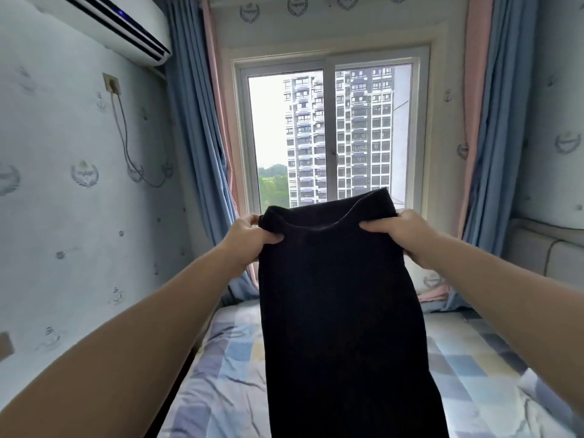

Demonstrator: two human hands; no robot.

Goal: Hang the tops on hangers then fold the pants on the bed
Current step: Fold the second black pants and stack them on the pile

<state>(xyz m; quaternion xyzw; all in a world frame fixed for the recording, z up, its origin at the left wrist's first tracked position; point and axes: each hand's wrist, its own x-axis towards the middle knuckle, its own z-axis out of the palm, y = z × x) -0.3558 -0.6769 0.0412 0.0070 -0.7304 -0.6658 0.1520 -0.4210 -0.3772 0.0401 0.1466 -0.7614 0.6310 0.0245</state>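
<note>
A pair of black pants (341, 311) hangs in the air in front of me, waistband up, its legs dropping out of the frame at the bottom. My left hand (249, 240) grips the left side of the waistband. My right hand (401, 232) grips the right side, with fingers curled over the cloth. Below the pants lies the bed (221, 374), covered in a checked blue, yellow and grey sheet. No tops or hangers are in view.
A window (331, 137) with blue and pink curtains (196, 137) faces me beyond the bed. A wall with an air conditioner (110, 23) runs close along the left. A padded headboard (550, 248) stands at the right.
</note>
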